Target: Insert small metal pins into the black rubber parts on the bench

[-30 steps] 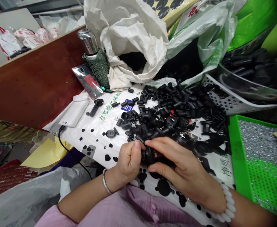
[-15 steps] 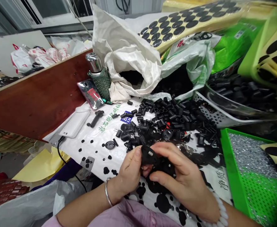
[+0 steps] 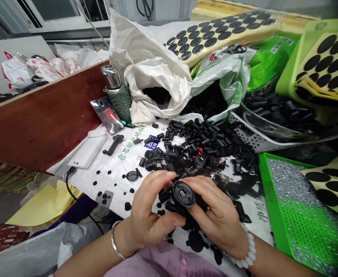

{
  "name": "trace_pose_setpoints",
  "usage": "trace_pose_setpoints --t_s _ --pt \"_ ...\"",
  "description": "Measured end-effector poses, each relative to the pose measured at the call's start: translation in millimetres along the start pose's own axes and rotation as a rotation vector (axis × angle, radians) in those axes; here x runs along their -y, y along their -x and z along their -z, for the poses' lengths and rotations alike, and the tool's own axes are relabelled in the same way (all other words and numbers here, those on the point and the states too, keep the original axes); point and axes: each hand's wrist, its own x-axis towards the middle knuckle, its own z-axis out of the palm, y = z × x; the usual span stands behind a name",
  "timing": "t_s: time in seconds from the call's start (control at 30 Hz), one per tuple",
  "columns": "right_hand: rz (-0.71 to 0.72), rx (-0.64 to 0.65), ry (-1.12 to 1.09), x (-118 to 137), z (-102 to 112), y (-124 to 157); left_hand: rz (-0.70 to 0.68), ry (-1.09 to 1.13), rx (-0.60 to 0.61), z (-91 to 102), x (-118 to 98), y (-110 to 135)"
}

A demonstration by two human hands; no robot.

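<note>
My right hand [image 3: 219,215] grips a round black plastic part [image 3: 183,194], its flat face with a small metal piece turned up towards me. My left hand [image 3: 150,209] curls round the same part from the left, fingertips on its rim and thumb beneath it. Both hands hover just in front of a heap of small black plastic parts [image 3: 203,148] spread over a white printed sheet [image 3: 119,154]. A silver bangle is on my left wrist, a white bead bracelet on the right.
A green tray of small silver screws [image 3: 298,200] stands at the right. A phone [image 3: 107,114], a netted bottle [image 3: 117,96], a white power bank [image 3: 88,151] and white bags [image 3: 154,65] lie behind. Yellow sheets of black round pads [image 3: 215,34] fill the back.
The hands lifted the round black part off the pile and turned its face up. The left hand opened from a pinch to a looser curl. The view shifted upward.
</note>
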Motion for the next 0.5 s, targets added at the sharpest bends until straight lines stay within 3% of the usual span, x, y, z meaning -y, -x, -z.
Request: trace_pose_setpoints --t_s 0.07,0.2,0.37,0.5 --pt "0.044 -0.003 0.032 -0.1 -0.5 0.4 -0.061 -0.101 0.081 3.4 -4.2 -2.0" --pt "0.058 0.007 0.042 1.7 -0.6 2.1 0.051 -0.064 0.134 4.2 -6.6 -1.9" --pt "-0.054 0.071 -0.068 4.7 0.9 4.2 0.164 0.085 0.181 7.2 -1.6 -0.1" --pt "-0.133 0.111 -0.210 6.0 3.7 3.5 0.098 0.109 0.219 11.7 2.1 -5.5"
